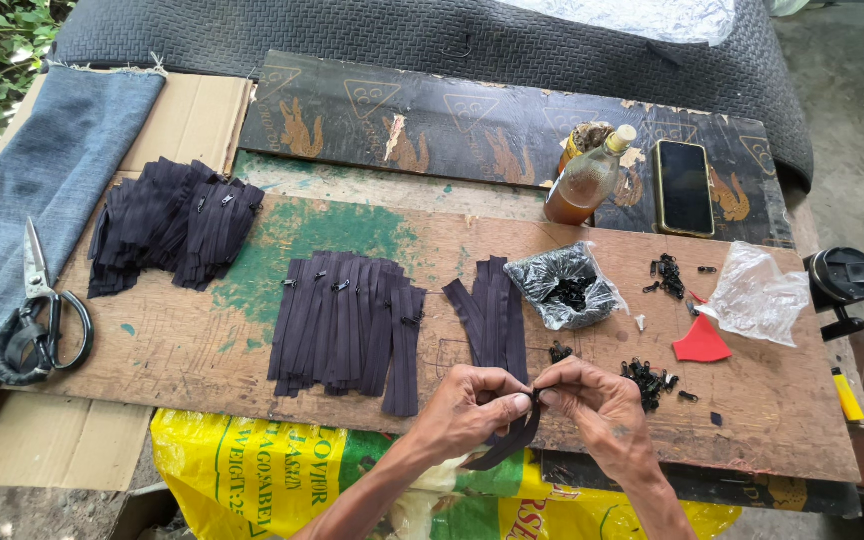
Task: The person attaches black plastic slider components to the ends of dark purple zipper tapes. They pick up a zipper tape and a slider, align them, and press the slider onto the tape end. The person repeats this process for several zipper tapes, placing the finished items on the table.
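Both my hands meet at the near edge of a worn wooden board (202,350). My left hand (472,405) and my right hand (597,405) pinch the top end of one dark zipper strip (508,445), which hangs down below the board's edge. Just beyond my fingers lies a small stack of dark zipper strips (492,310). A wider row of strips with sliders fitted (347,320) lies to the left. A loose pile of small black sliders (644,378) sits beside my right hand.
Another heap of dark strips (174,225) lies far left. Scissors (37,320) rest on blue denim. A plastic bag of sliders (564,287), a bottle of amber liquid (586,180), a phone (683,187), a red scrap (702,342) and a clear bag (757,292) occupy the right.
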